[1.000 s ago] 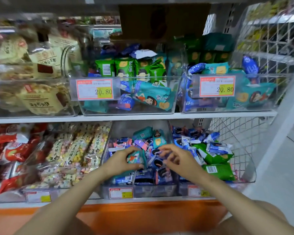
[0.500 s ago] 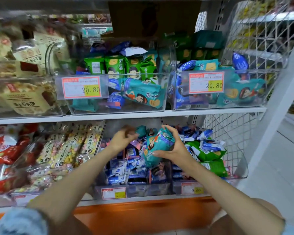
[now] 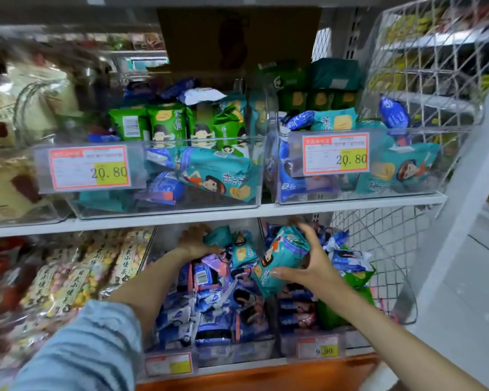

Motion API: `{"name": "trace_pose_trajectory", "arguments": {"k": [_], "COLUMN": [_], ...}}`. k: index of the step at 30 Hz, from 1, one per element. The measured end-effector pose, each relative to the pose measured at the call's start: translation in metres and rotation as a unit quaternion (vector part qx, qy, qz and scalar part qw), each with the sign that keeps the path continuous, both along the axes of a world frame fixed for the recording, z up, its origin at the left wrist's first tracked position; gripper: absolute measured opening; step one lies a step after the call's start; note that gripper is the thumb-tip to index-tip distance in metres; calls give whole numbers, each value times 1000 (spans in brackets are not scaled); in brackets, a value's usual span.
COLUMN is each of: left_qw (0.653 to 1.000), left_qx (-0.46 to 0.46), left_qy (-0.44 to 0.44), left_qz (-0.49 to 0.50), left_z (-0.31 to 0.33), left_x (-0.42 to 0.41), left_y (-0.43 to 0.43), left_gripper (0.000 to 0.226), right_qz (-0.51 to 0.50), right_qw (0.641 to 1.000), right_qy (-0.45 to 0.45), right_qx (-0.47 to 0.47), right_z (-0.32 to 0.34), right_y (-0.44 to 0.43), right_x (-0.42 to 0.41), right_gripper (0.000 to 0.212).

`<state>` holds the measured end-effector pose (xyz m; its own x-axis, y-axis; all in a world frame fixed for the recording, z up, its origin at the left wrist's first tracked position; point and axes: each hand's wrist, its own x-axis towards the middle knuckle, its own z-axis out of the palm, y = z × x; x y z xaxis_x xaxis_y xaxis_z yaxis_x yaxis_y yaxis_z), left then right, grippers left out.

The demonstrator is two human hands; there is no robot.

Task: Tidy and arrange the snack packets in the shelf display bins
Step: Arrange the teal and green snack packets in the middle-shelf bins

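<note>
On the lower shelf, a clear middle bin [image 3: 254,352] holds many blue and purple snack packets [image 3: 209,309], with a few teal ones at its back. My left hand [image 3: 194,241] reaches deep into that bin, fingers and thumb curled round a small teal packet [image 3: 219,235]. Beside it stands another teal packet [image 3: 242,251], upright. My right hand [image 3: 311,268] grips a teal packet with a cartoon figure [image 3: 283,258], held tilted above the divide between the middle bin and the right bin [image 3: 356,338].
The right bin holds green packets [image 3: 359,277] and blue ones. Above, two clear bins [image 3: 167,204] with 20.80 price tags [image 3: 336,153] hold green, teal and blue packets. A wire mesh side panel [image 3: 384,249] closes the shelf on the right. Left bins hold candy bags [image 3: 76,277].
My left hand let go at the bin's front and reached to its back, onto a teal packet. My right hand lifted a teal packet up and slightly right.
</note>
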<state>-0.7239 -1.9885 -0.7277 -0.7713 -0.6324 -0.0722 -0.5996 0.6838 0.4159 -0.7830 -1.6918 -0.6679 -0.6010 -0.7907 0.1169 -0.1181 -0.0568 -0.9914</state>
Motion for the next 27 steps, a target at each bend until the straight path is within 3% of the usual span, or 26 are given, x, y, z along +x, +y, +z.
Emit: {"name": "trace_pose_trajectory", "arguments": {"k": [4,9,19,27], "left_qw": [998,980,945,907], "left_qx": [0,4,17,12], "left_qy": [56,169,226,294], "left_qz": [-38,-101,-234,-302], "left_z": [3,26,82,177], "left_x": [10,45,111,142], "left_y": [9,50,130,186], "left_gripper": [68,85,52,51], "right_qz": [-4,-1,-7,-36], "right_qw": [1000,999,997,984], "right_qy": [9,19,62,121], "right_qx": [-9,-28,-46,-126], "right_z": [0,3,34,108], "right_y": [0,8,56,114], "right_x": [-2,1,26,44], "right_gripper": [73,69,73,76]}}
